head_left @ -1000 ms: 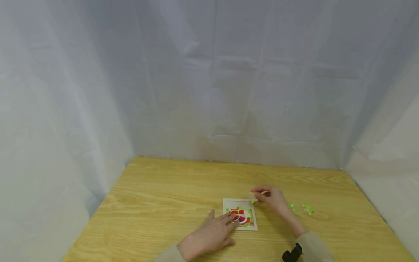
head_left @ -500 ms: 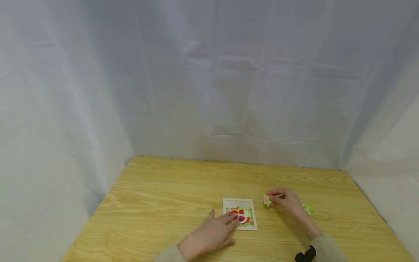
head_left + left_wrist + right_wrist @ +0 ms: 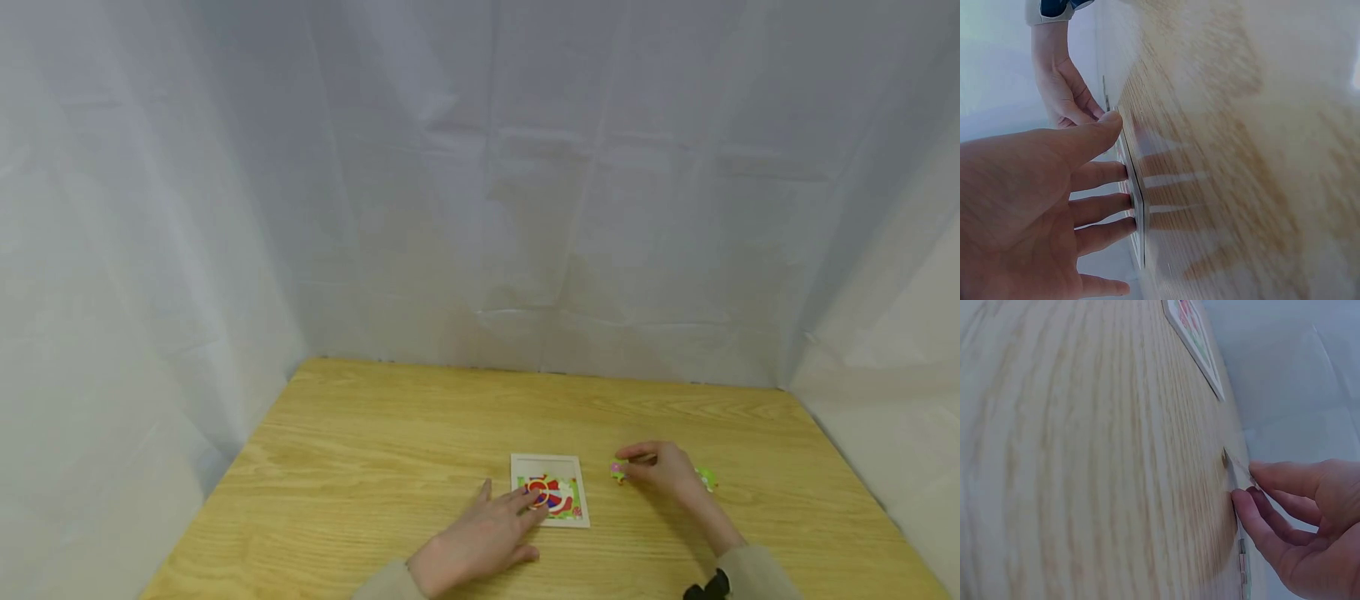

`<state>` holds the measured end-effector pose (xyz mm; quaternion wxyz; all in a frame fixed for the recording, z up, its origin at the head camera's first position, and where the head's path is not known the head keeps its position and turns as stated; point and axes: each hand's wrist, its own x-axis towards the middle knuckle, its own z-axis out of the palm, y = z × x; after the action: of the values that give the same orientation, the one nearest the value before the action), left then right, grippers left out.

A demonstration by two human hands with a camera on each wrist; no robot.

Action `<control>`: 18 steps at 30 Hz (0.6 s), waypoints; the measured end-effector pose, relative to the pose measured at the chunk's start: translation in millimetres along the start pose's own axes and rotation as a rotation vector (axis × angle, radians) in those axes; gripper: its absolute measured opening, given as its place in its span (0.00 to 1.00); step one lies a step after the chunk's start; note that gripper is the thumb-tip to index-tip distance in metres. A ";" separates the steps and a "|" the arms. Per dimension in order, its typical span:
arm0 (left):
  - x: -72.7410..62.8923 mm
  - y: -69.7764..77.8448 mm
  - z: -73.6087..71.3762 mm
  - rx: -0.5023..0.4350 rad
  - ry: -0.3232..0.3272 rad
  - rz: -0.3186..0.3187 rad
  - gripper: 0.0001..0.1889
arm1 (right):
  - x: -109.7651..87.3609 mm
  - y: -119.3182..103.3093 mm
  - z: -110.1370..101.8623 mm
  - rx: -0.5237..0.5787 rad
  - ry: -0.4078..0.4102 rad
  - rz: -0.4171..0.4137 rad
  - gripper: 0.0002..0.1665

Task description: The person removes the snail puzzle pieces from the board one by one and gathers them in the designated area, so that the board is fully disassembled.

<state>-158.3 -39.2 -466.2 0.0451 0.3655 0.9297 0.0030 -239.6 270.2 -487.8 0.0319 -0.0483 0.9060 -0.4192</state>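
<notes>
A small green jigsaw piece with a pink patch (image 3: 618, 470) is pinched between the thumb and fingers of my right hand (image 3: 663, 473), just right of the puzzle. In the right wrist view the jigsaw piece (image 3: 1235, 464) is tilted, one edge low at the tabletop. My left hand (image 3: 489, 533) lies with its fingers straight, fingertips resting on the partly filled puzzle board (image 3: 583, 500). Red, blue, white and green pieces fill the board's near part; its far part shows bare backing. The left wrist view shows the left fingertips (image 3: 1124, 201) at the board's edge.
Another loose green piece (image 3: 706, 478) lies on the wooden table (image 3: 390, 433) right of my right hand, partly covered by it. Pale sheeting (image 3: 525, 208) hangs behind the table and along both sides. A black band (image 3: 708, 587) sits at the right wrist.
My right hand has moved right and slightly nearer, carrying the jigsaw piece from the board's far right corner. It now covers the nearer loose piece's spot. My left hand has stayed still.
</notes>
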 end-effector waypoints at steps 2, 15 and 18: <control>-0.1 -0.1 0.1 0.001 0.001 -0.001 0.33 | -0.2 -1.4 0.9 -0.057 0.003 -0.005 0.15; 1.3 0.2 0.3 -0.012 0.015 0.007 0.32 | -2.2 -3.8 9.3 -0.098 0.028 0.014 0.12; 2.0 -0.6 -0.2 -0.003 0.034 0.009 0.31 | -4.9 -6.3 7.6 -0.098 0.038 -0.002 0.09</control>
<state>-160.1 -38.2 -466.2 0.0299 0.3696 0.9287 0.0109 -233.6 260.9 -487.8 0.0117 -0.0427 0.9259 -0.3751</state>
